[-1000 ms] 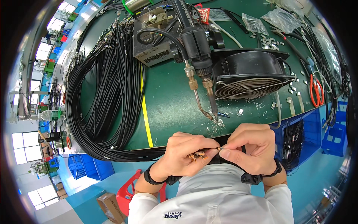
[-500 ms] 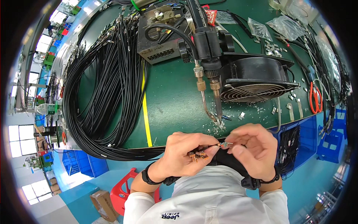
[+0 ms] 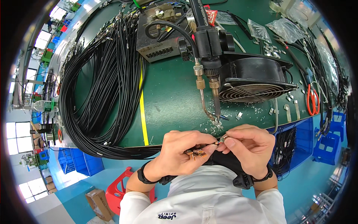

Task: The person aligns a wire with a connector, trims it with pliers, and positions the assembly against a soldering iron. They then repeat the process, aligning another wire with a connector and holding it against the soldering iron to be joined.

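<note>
My left hand (image 3: 179,151) is closed around several thin black cables, whose stripped ends (image 3: 195,154) with orange-and-silver tips stick out below its fingers. Between its thumb and forefinger one cable end points toward my right hand (image 3: 251,147). There, my right thumb and fingers pinch a small metallic connector piece (image 3: 224,138) at that cable's tip; the fingers partly cover it. Just beyond both hands stands a soldering iron (image 3: 216,95), tip down, with a bent metal feed tube (image 3: 203,99) beside it.
A round black fan (image 3: 257,87) stands right of the iron. A large coil of black cables (image 3: 71,112) covers the left of the green table, near a metal box (image 3: 158,52). Small metal shells (image 3: 271,51) and orange-handled scissors (image 3: 308,102) lie right. A red stool (image 3: 112,194) stands lower left.
My right fingers have closed in around the connector piece and come nearer to the left fingertips, covering more of it. The left hand keeps its grip; the whole view has shifted slightly.
</note>
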The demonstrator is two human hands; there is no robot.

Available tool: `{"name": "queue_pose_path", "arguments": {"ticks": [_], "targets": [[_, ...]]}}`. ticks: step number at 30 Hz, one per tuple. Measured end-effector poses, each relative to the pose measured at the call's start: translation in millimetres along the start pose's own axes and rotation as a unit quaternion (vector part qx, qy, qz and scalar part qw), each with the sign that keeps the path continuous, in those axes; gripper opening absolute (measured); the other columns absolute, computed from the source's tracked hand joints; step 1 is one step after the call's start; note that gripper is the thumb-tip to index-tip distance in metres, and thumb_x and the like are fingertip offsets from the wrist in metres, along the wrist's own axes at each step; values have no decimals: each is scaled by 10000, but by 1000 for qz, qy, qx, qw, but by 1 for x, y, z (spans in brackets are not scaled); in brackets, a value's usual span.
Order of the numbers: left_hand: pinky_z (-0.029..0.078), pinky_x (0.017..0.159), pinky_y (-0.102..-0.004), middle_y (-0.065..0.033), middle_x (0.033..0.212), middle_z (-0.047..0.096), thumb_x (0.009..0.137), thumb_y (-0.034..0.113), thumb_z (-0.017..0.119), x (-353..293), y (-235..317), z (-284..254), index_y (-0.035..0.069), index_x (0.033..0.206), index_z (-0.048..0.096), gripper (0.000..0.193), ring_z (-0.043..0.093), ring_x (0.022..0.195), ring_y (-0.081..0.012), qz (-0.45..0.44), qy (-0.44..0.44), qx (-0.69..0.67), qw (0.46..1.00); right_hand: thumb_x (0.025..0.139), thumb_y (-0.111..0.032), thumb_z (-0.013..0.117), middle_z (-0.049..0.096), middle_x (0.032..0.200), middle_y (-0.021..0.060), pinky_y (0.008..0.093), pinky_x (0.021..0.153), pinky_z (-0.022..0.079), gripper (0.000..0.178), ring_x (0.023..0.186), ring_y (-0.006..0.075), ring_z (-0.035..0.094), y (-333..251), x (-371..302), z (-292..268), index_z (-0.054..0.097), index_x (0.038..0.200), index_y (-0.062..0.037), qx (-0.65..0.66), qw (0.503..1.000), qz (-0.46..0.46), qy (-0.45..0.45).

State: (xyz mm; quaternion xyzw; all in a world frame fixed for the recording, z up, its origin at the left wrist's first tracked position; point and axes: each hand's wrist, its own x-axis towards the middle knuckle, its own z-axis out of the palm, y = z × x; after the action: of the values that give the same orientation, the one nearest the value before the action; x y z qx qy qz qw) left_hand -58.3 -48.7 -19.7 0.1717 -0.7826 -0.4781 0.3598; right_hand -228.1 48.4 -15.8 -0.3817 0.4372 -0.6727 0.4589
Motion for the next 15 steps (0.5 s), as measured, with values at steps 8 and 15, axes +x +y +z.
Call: {"name": "queue_pose_path", "arguments": {"ticks": [8, 15], "targets": [[474, 514, -253, -95, 698, 652, 775, -28, 716, 2, 4, -4, 4, 911, 678, 145, 622, 554, -172, -60, -17, -40, 997, 814, 138, 659, 678, 934, 203, 268, 636, 583, 207, 763, 215, 705, -2, 5, -3, 668, 1016, 94, -95, 993, -62, -18], [496, 524, -230, -105, 666, 672, 781, -53, 685, 4, 4, -6, -38, 874, 697, 95, 668, 575, -142, -99, -25, -23, 994, 811, 140, 659, 676, 927, 199, 265, 648, 572, 208, 755, 212, 702, -3, 9, -3, 668, 1013, 89, -138, 987, -77, -20]]}}
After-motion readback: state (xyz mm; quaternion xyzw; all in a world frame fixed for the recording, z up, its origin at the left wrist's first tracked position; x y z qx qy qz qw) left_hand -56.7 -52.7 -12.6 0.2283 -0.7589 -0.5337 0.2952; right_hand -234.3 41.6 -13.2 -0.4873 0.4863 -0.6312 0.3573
